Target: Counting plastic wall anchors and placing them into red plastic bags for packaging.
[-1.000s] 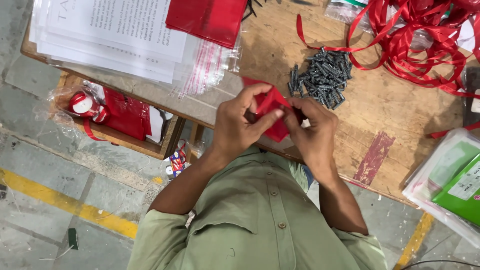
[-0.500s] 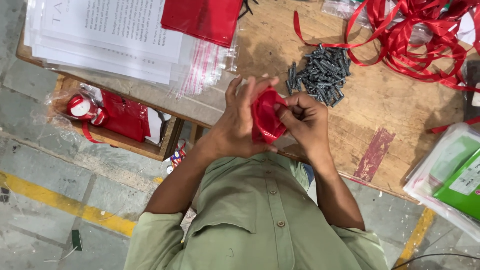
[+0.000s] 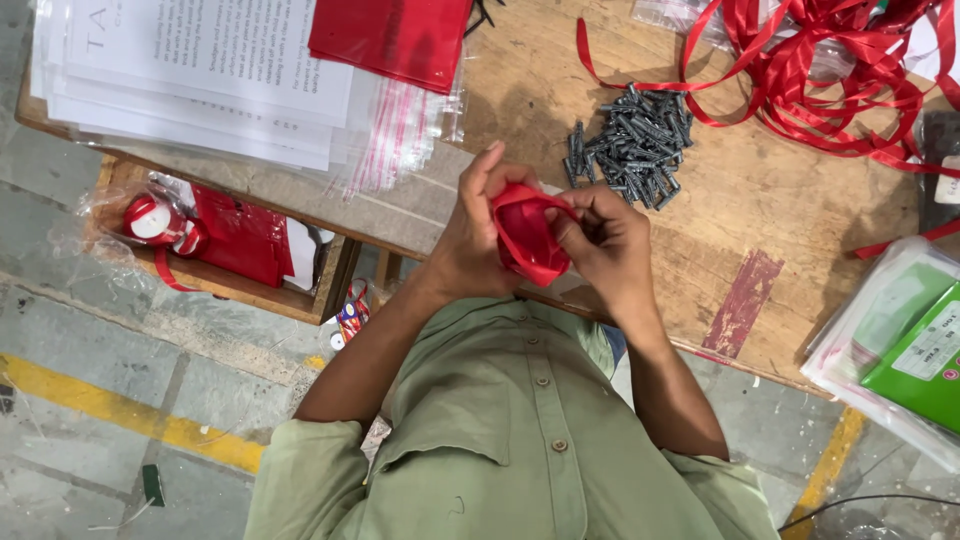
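A worn wooden desk (image 3: 780, 210) is seen from above, its top marked by a dull red stain (image 3: 742, 303). A stack of printed paper sheets (image 3: 200, 75) is laid at one end, with clear plastic bags (image 3: 400, 135) and a folded red cloth (image 3: 392, 38) placed beside it. A heap of small dark grey metal pieces (image 3: 632, 143) is piled near the middle. Tangled red ribbon (image 3: 830, 75) is spread across the far corner. Packets in clear wrap, one green (image 3: 915, 350), are set at the other end.
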